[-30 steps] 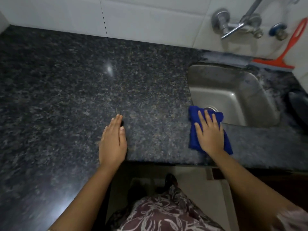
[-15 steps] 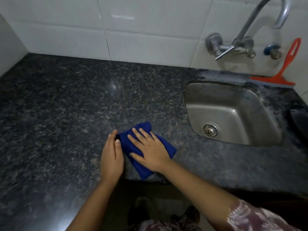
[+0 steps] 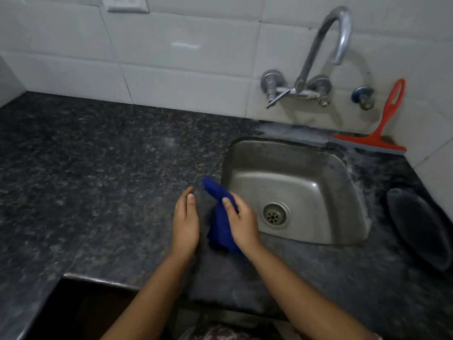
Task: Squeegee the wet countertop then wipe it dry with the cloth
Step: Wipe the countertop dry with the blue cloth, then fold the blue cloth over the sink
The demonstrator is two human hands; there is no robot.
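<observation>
Since 0.5 s ago, cloth (image 3: pixel 219 225) has gone from flat under the palm to bunched up, and R hand (image 3: pixel 241 223) has shifted toward the sink (image 3: pixel 343 168).

1. Near zone. From my remote view, both forearms enter from the bottom edge. L hand (image 3: pixel 185 223) sits on edge over the countertop (image 3: pixel 85 192), fingers straight and together, holding nothing. I cannot tell if it touches the stone.

2. Grip. R hand is closed around the blue cloth, thumb pressed on its upper part. Cloth hangs between the 2 hands, just left of the sink's near-left corner.

3. Key relation. Cloth long axis runs near-to-far: 1 tail drops toward me below the R palm, the other tip pokes up and away past the thumb. L hand is just beside it, w/ a narrow gap. My judgement: L hand is the closer free hand to catch the loose end for a refold or wring.

4. Mid zone. Sink bowl w/ drain lies directly right of R hand.

5. Far zone. Squeegee (image 3: pixel 377 133) leans on the tile wall behind the sink, well apart from both hands. My judgement: squeegee step is done, drying step in hand.
</observation>
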